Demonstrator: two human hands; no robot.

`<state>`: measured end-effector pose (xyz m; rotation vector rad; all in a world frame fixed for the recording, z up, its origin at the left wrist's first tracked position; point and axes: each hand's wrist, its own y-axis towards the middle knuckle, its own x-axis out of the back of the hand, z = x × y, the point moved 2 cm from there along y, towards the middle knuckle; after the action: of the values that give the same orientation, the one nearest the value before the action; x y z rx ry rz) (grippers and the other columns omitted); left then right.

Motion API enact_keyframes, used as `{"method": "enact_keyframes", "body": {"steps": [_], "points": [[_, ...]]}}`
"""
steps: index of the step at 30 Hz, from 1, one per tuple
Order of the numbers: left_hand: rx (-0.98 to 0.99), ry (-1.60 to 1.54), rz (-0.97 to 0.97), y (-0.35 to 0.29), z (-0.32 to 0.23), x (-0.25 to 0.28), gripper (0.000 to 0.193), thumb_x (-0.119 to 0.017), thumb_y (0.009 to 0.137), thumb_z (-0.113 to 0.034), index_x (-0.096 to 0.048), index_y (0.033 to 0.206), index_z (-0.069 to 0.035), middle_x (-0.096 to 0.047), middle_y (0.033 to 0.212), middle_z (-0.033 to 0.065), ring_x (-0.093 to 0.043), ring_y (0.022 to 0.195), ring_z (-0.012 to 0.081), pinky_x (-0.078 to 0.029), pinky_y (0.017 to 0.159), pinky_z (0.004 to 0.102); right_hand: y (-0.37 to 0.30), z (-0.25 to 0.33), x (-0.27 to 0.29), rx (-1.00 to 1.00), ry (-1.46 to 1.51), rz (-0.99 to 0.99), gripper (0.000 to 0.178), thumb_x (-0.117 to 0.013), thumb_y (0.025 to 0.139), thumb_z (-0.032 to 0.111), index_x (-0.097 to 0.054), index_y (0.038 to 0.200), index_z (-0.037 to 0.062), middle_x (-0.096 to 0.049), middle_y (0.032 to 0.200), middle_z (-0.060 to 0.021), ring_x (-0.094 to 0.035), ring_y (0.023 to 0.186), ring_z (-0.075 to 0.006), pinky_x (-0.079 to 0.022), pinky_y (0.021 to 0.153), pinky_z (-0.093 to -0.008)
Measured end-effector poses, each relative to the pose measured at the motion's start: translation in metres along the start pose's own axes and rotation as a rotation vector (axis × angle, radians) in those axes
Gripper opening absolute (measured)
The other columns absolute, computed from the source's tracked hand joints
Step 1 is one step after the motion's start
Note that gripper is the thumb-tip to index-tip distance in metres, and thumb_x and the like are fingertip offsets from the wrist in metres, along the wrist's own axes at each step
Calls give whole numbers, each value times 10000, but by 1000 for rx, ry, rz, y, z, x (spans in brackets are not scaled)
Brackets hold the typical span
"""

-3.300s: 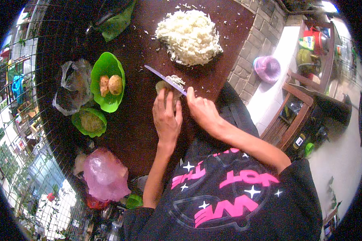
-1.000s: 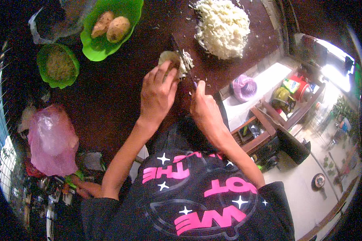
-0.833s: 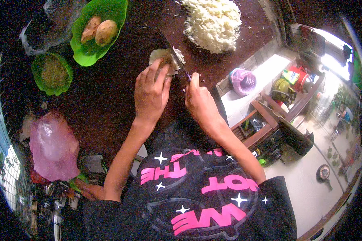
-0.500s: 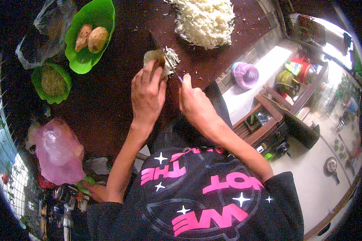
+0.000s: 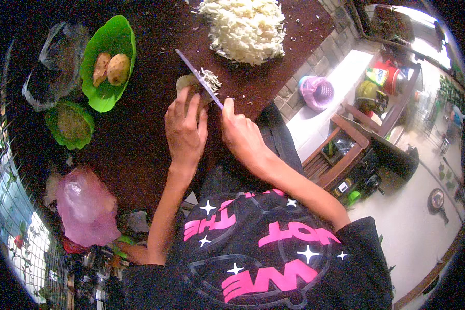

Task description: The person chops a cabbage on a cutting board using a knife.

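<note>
My left hand presses down on pale vegetable slices lying on the dark brown table, fingers bent over them. A knife with a thin blade is gripped in my right hand, my index finger stretched along it. The blade lies slantwise across the right end of the slices. Just beyond the blade is a small heap of thin pale strips. A large mound of white shreds sits farther off on the table.
To the left, a green leaf-shaped bowl holds two tan tubers. Beside it are a smaller green bowl and a clear plastic bag. A pink plastic bag lies nearer me. Right of the table stands a purple basket.
The whole view has shifted slightly. The blade now shows its pale flat side, where it looked thin and dark before. Both hands keep their holds.
</note>
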<state>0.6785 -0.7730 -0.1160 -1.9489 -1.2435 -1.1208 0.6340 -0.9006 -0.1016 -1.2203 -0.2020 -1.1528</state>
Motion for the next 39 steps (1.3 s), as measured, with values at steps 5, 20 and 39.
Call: {"method": "enact_keyframes", "body": {"steps": [5,20,39], "points": [[-4,0,-7,1,-1,0,344,-629,849,-146,-575,1176,-55,-485,1311,104,-506,1130,299,-408,960,414,1,-4,-3,39,77,-31,337,-461,870,59,-368,1156,-93,-622,689,-292,-653,660,-430,-543,540,-510],[-27,-62,-44,-6,3,-3,326,-617,870,-129,-568,1190,-93,-517,1310,114,-541,1125,306,-427,959,419,0,1,0,17,119,-29,246,-455,845,12,-382,1068,-62,-625,690,-288,-650,673,-439,-541,557,-522],[-55,-104,-126,-14,12,-14,303,-642,861,-121,-553,1146,-67,-534,1321,134,-569,1087,334,-442,929,421,-4,5,8,38,70,-38,370,-452,838,2,-380,1181,-117,-637,696,-270,-661,646,-409,-550,537,-492]]}}
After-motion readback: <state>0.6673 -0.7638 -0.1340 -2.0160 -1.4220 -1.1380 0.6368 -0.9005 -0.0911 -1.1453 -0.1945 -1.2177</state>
